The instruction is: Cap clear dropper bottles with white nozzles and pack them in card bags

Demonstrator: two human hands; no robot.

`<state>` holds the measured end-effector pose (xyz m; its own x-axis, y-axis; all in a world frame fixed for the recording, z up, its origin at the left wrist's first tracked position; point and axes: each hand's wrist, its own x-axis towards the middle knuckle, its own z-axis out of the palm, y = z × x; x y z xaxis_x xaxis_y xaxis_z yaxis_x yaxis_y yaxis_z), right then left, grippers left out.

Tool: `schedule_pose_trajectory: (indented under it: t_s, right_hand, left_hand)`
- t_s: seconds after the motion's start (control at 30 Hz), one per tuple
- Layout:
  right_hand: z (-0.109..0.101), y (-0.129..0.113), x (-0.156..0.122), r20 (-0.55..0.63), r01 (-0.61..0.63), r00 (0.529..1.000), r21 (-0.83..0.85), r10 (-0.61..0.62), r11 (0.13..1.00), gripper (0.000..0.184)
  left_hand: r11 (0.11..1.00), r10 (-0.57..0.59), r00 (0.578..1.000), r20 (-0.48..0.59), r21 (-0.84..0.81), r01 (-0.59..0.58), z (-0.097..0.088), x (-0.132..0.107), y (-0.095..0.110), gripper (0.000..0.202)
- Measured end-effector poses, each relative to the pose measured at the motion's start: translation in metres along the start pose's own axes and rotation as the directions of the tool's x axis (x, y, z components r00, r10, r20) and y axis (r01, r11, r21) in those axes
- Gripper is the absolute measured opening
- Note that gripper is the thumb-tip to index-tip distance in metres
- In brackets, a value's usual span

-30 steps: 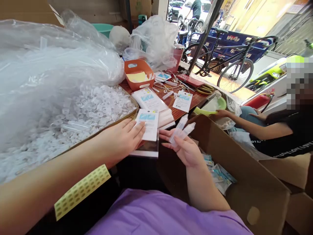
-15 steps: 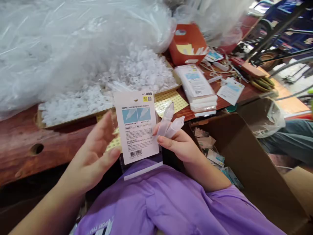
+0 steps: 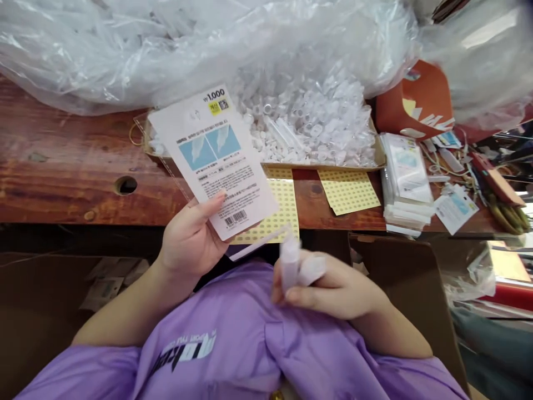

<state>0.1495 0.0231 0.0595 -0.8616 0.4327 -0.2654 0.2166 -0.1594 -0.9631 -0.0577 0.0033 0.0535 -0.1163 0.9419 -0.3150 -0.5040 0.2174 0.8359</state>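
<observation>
A white printed card in a clear plastic sleeve [image 3: 212,161] is gripped by my left hand [image 3: 194,236], thumb on its printed face and fingers behind. The card tilts to the left and shows two blue pictures, a barcode and a price of 1,000. Lower and to the right, my right hand [image 3: 328,283] is closed around two small translucent plastic bottles [image 3: 290,261], blurred by motion. Sheets of small stickers on yellow backing [image 3: 283,200] lie behind the card, at the table's front edge.
A shallow tray [image 3: 328,165] heaped with small clear plastic parts stands behind the sticker sheets, under a large plastic bag [image 3: 200,61]. To the right are an orange bin [image 3: 416,103], a stack of packaged cards [image 3: 406,178] and a loose card [image 3: 456,208]. A cardboard box [image 3: 403,289] stands below.
My left hand, beside the card before, now holds it. The card has moved up and left, away from my right hand, which still has the bottles. The view has shifted.
</observation>
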Motion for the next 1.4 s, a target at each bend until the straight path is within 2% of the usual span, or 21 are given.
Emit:
schedule_pose_trajectory:
  t_s: [0.07,0.17,0.33,0.43,0.5,0.6,0.67,0.77,0.87,0.93,0.97,1.0,1.07,1.13,1.2,1.27,1.4]
  right_hand:
    - [0.007,0.009,0.008,0.184,-0.179,0.972,0.182,0.145,0.967,0.026]
    - [0.015,0.022,0.021,0.243,-0.368,0.927,0.449,0.286,0.814,0.039]
    - [0.015,0.023,0.026,0.294,-0.448,0.894,0.615,0.339,0.649,0.04]
    - [0.011,0.018,0.027,0.293,-0.489,0.871,0.598,0.395,0.635,0.037]
    - [0.009,0.014,0.028,0.247,-0.496,0.862,0.586,0.442,0.641,0.031]
    - [0.008,0.007,0.031,0.172,-0.447,0.87,0.67,0.462,0.592,0.026]
    - [0.008,0.0,0.033,0.136,-0.368,0.905,0.726,0.403,0.58,0.029]
    - [0.007,-0.012,0.031,0.096,-0.25,0.96,0.713,0.262,0.655,0.037]
    - [0.001,-0.018,0.016,0.035,-0.194,0.977,0.537,0.208,0.821,0.071]
    - [-0.005,-0.02,0.002,-0.08,-0.183,0.975,0.247,0.208,0.952,0.084]
    - [-0.007,-0.021,-0.005,-0.158,-0.167,0.972,0.057,0.174,0.984,0.084]
    - [-0.009,-0.022,-0.01,-0.232,-0.144,0.967,-0.144,0.108,0.979,0.081]
    - [-0.012,-0.024,-0.015,-0.307,-0.087,0.948,-0.492,-0.079,0.866,0.08]
    - [-0.013,-0.025,-0.012,-0.267,-0.022,0.936,-0.698,-0.231,0.716,0.081]
    - [-0.014,-0.024,-0.003,-0.193,0.037,0.931,-0.795,-0.311,0.605,0.075]
    - [-0.013,-0.022,0.008,-0.15,0.08,0.916,-0.841,-0.373,0.536,0.067]
    - [-0.012,-0.02,0.021,-0.171,0.056,0.879,-0.89,-0.445,0.453,0.061]
  left_hand:
    - [0.999,-0.043,0.999,0.023,0.008,0.043,-0.002,-0.001,0.0,0.045]
    - [0.995,-0.093,0.994,0.062,0.035,0.091,-0.004,-0.004,-0.001,0.046]
    - [0.992,-0.11,0.988,0.112,0.08,0.102,-0.008,-0.006,-0.003,0.051]
    - [0.988,-0.154,0.975,0.161,0.054,0.147,-0.007,-0.008,-0.005,0.049]
    - [0.979,-0.203,0.955,0.218,0.01,0.206,-0.006,-0.011,-0.007,0.043]
    - [0.954,-0.271,0.921,0.28,-0.051,0.297,-0.003,-0.017,-0.01,0.041]
    - [0.94,-0.289,0.912,0.291,-0.092,0.327,-0.001,-0.019,-0.011,0.043]
    - [0.932,-0.273,0.925,0.266,-0.166,0.323,-0.002,-0.019,-0.011,0.045]
    - [0.917,-0.299,0.93,0.215,-0.205,0.342,-0.006,-0.017,-0.008,0.046]
    - [0.911,-0.319,0.933,0.169,-0.218,0.351,-0.008,-0.015,-0.005,0.045]
    - [0.908,-0.324,0.934,0.15,-0.227,0.352,-0.008,-0.015,-0.003,0.044]
    - [0.904,-0.33,0.935,0.134,-0.24,0.353,-0.007,-0.014,0.0,0.043]
    - [0.887,-0.353,0.93,0.106,-0.278,0.369,-0.004,-0.014,0.004,0.042]
    - [0.867,-0.385,0.919,0.08,-0.311,0.39,0.0,-0.014,0.007,0.04]
    - [0.862,-0.392,0.918,0.058,-0.327,0.388,0.005,-0.015,0.007,0.037]
    - [0.867,-0.369,0.928,0.056,-0.34,0.365,0.009,-0.016,0.005,0.035]
    - [0.866,-0.318,0.945,0.08,-0.38,0.324,0.01,-0.019,0.0,0.038]
